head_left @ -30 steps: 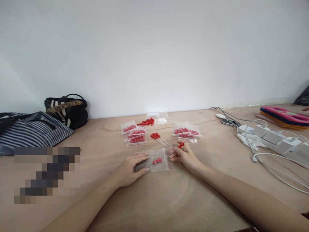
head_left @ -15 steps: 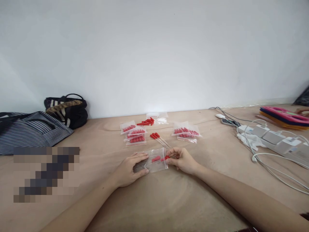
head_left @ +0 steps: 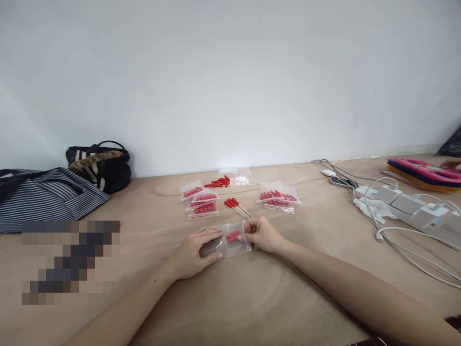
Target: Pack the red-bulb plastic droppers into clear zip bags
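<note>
A clear zip bag (head_left: 236,249) lies flat on the table in front of me. My left hand (head_left: 198,251) rests over its left end, fingers and thumb spread and pressing on it. My right hand (head_left: 262,234) pinches at the right-hand mouth, its fingertips inside the plastic at the end of the red bulbs (head_left: 232,236), which lie side by side in the bag. Just beyond, several red-topped thin white sticks (head_left: 236,205) lie together, their lower ends behind my right hand.
Filled bags of red pieces lie at left (head_left: 205,206) and right (head_left: 275,196). Loose red pieces (head_left: 218,182) sit near the wall beside pale thin sticks (head_left: 240,180). A power strip (head_left: 406,206) with cables stands right; a striped bag (head_left: 46,197) left. A person's hand (head_left: 451,164) shows far right.
My right hand has moved left, pushing a red bulb further into the bag beside the one inside. My left hand stays in place.
</note>
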`<state>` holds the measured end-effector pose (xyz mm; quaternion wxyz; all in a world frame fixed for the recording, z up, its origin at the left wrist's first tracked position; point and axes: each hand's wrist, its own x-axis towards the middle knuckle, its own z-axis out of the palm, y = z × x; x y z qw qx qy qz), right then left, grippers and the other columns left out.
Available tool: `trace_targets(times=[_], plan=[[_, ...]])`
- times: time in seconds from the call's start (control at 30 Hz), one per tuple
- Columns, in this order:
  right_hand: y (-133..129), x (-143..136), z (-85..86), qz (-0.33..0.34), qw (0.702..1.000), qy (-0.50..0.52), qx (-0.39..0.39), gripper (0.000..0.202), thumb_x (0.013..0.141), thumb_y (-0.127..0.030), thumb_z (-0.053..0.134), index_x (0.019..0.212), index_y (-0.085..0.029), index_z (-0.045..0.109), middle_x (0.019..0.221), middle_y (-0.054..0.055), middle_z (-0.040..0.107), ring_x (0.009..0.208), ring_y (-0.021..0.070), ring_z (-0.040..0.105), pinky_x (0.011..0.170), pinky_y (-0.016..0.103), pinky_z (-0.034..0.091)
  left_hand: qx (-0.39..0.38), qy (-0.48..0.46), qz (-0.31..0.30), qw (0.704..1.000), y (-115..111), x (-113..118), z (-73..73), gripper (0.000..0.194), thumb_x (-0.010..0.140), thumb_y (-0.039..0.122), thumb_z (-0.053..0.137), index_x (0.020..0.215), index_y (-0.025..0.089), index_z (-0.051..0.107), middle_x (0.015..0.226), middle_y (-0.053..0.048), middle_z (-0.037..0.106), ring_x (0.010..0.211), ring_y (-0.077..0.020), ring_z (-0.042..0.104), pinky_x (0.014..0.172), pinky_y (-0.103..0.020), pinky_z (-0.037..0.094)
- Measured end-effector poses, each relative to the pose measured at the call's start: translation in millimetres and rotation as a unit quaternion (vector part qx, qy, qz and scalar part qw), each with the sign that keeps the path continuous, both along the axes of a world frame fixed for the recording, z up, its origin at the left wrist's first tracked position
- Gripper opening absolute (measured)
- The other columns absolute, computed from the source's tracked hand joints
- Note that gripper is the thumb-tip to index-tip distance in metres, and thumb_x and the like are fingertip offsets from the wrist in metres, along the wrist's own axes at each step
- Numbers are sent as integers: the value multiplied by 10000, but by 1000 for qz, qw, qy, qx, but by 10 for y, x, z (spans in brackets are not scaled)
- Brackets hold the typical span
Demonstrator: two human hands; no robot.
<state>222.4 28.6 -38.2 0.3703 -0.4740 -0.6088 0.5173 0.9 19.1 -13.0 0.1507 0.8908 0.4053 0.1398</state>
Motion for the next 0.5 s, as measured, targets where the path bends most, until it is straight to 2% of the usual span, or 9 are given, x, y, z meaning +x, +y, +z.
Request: trace_targets(times=[0.1,0.17,0.2,0.23,0.37,0.5], plan=[[127,106,78,-24,997,-70,20,97,604,-225,598,633,-157,534,469,-61,485,354,59,416,348,179,320,-2,-6,-1,1000,8,2,-4,481,770,446,513,1192,218,476,1239,-44,488,1162,-228,418,1012,-416,279],[278,166,159,-84,982,-150,84,63,622,-203,569,658,-152,561,539,-32,543,445,70,478,423,180,367,-2,-11,-2,1000,14,3,-9,481,768,452,516,1188,222,478,1236,-41,491,1162,-225,417,1009,-413,286],[371,177,196,-126,964,-200,120,62,621,-201,567,659,-152,570,595,-15,578,518,81,515,479,181,389,-2,-13,-1,1000,15,2,-11,482,765,454,520,1185,222,481,1233,-41,494,1161,-225,419,1007,-412,288],[469,174,225,-148,956,-221,125,65,623,-204,566,654,-148,574,641,5,600,580,97,538,520,189,400,-2,-14,0,1000,16,1,-14,483,762,454,524,1183,220,484,1231,-43,496,1160,-226,421,1007,-411,290],[822,36,248,-178,942,-265,102,206,584,-279,626,723,-130,595,746,61,628,697,157,573,585,224,414,-9,-15,1,1000,12,-10,-27,489,762,454,525,1188,218,480,1234,-42,493,1163,-223,417,1008,-398,293],[991,-136,220,-178,935,-299,71,295,539,-326,670,737,-120,597,734,91,628,714,203,584,563,246,413,-13,-23,-6,1000,10,-24,-46,495,762,458,526,1197,229,467,1236,-35,492,1169,-220,409,1011,-395,288]])
